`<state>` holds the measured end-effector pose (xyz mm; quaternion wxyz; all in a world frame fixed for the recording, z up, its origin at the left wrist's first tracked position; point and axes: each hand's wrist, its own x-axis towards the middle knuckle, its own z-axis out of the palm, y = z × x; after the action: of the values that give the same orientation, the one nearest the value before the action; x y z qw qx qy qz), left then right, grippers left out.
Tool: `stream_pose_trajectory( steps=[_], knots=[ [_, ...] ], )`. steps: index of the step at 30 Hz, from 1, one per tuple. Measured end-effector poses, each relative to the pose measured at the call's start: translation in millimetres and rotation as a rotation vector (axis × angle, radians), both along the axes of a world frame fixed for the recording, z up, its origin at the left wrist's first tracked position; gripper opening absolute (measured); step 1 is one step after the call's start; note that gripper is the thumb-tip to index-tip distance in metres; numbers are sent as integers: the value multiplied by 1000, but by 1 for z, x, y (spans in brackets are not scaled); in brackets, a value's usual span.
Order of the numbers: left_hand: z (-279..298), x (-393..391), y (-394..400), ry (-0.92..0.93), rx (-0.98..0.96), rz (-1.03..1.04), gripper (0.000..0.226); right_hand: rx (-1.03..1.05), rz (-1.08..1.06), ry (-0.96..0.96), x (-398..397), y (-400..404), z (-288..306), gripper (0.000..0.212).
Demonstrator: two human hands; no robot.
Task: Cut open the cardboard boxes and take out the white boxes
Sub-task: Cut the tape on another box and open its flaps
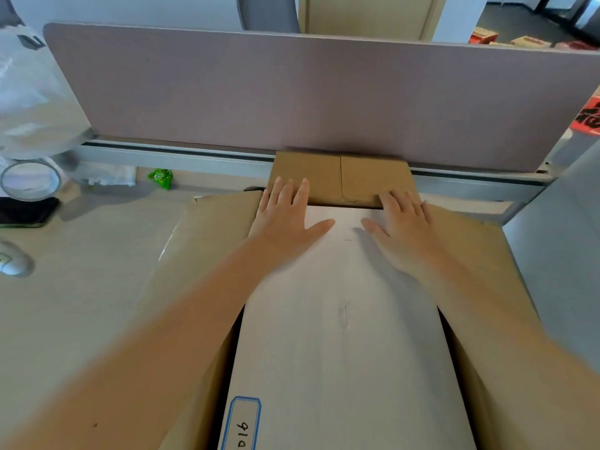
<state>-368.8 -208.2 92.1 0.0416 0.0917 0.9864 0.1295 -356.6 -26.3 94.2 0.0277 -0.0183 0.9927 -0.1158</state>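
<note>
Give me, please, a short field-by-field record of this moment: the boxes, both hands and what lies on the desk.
cardboard box: open, flaps folded outward
white box: lies inside it, blue-framed label at near end
left hand: flat, fingers over white box's far edge
right hand: flat, likewise
far flap: against the divider
desk: green packet, tape roll
</note>
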Motion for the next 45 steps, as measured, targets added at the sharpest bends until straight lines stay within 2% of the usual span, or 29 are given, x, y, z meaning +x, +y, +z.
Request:
stream_pose_trajectory(
  steps=[6, 14, 16, 18, 20, 25, 29, 31, 33, 35, 38, 42, 45],
  knots=[
    [1, 57, -3, -135, 74, 46, 81, -274, -53, -123, 57, -1, 1, 66],
    [16, 109, -14, -178, 319, 159, 79, -429, -273, -152, 100, -8, 9, 72],
    [18, 117, -16, -174, 319, 224, 71, -462, -365, -198, 105, -10, 13, 73],
    [20, 122, -18, -179, 292, 292, 65, -458, -421, -282, 110, -13, 19, 63],
    [20, 124, -20, -203, 268, 329, 69, -439, -434, -336, 115, -13, 21, 48],
    [20, 119, -22, -333, 297, 383, 94, -478, -445, -345, 121, -9, 15, 50],
    [19, 112, -25, -366, 406, 428, 105, -552, -401, -326, 121, -4, 15, 45],
    [16, 113, -27, -347, 449, 423, 101, -629, -350, -311, 122, 0, 12, 49],
    [12, 114, -33, -331, 524, 427, 89, -777, -294, -283, 125, 5, 12, 48],
    [10, 113, -40, -306, 608, 401, 75, -933, -266, -258, 130, 10, 12, 35],
    [13, 119, -49, -284, 880, 347, 58, -1144, -238, -208, 136, 16, 14, 61],
    [18, 128, -58, -308, 1252, 257, 42, -1280, -141, -108, 146, 20, 18, 52],
    [19, 135, -63, -296, 1354, 199, 45, -1333, -120, -61, 150, 23, 19, 45]
  ],
)
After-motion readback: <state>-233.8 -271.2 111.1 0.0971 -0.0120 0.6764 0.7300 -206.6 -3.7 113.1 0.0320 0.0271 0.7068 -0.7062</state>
